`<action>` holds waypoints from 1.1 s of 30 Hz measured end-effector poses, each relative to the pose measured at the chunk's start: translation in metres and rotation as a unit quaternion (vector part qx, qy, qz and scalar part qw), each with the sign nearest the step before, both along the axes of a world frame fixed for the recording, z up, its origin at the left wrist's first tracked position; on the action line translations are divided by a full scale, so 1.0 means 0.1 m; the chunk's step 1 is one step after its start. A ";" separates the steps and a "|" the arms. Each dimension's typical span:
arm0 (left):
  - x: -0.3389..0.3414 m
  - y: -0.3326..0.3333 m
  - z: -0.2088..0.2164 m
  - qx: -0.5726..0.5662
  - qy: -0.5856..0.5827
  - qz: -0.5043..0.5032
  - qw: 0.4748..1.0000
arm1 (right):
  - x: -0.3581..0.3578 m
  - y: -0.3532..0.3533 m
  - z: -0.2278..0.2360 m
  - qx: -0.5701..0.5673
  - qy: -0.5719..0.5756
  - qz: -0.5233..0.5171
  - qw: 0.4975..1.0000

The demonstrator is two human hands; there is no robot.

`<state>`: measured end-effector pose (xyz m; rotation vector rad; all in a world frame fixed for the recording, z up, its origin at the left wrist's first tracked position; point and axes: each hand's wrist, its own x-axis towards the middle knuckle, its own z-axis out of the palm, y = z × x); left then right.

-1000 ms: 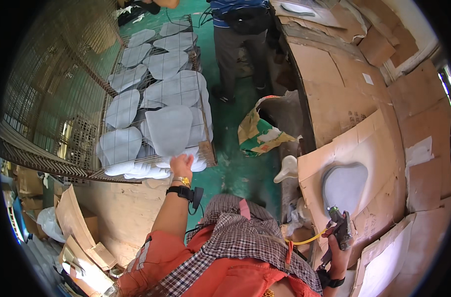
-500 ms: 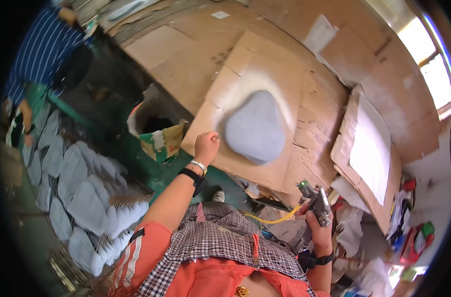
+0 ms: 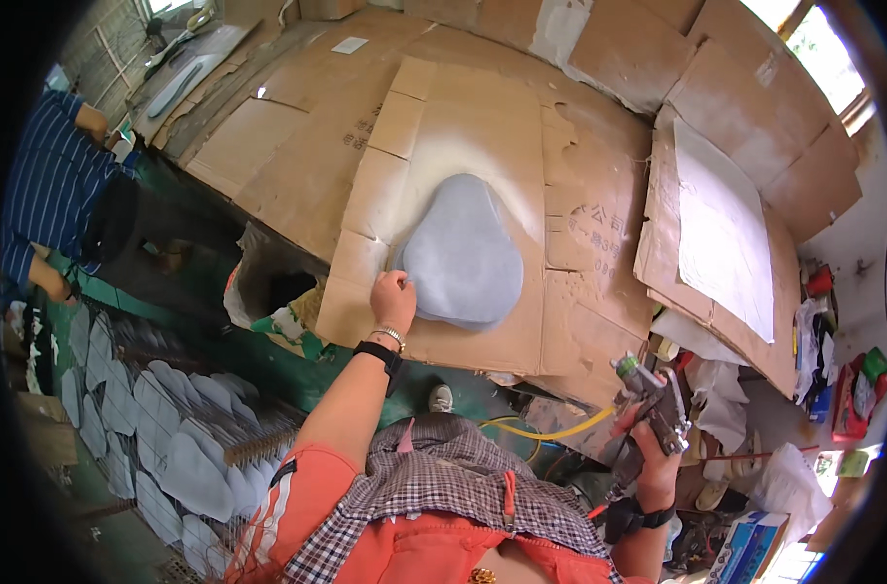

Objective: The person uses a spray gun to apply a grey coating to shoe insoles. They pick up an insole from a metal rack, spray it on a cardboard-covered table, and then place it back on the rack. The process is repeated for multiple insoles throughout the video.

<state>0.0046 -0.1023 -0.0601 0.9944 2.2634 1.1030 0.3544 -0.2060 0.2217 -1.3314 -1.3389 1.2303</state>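
Observation:
A grey, smooth, rounded-triangular padded piece [image 3: 468, 253] lies on a flat cardboard sheet [image 3: 492, 122], with pale spray haze around its far edge. My left hand [image 3: 395, 302] is at the piece's left edge, fingers curled together; whether they pinch that edge or something small is hidden. At the right, away from the piece, my right hand [image 3: 652, 456] grips a metal spray gun [image 3: 665, 411]. A yellow hose [image 3: 560, 430] runs from near the gun toward my body.
Several grey pieces [image 3: 195, 477] sit on a wire rack at lower left. A person in a striped shirt [image 3: 59, 185] stands at far left. Left of the sheet is an open sack [image 3: 258, 282]. A cardboard panel with white paper [image 3: 721, 224] leans at right, above cluttered bags.
My left hand has come up against the grey piece's left edge. The view has shifted, showing more of the table's far side. The spray gun stays in my right hand.

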 end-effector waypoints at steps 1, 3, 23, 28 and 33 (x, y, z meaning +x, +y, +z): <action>0.00 0.03 0.05 0.032 -0.167 0.037 0.985 | 0.03 0.00 0.00 -0.002 -0.002 0.025 1.000; 0.00 0.16 0.14 0.095 -0.478 0.104 0.867 | 0.06 0.02 -0.03 -0.007 -0.006 0.074 0.997; -0.53 -2.51 2.19 0.513 -0.638 0.084 0.567 | -0.98 0.10 -0.14 -0.111 0.024 0.365 0.924; -0.21 -3.91 2.76 0.637 -0.425 0.234 0.599 | -0.97 0.01 0.33 -0.082 -0.016 0.501 0.861; -0.13 -5.51 2.90 0.708 -0.254 0.332 0.569 | -1.11 -0.23 0.62 -0.071 -0.025 0.558 0.826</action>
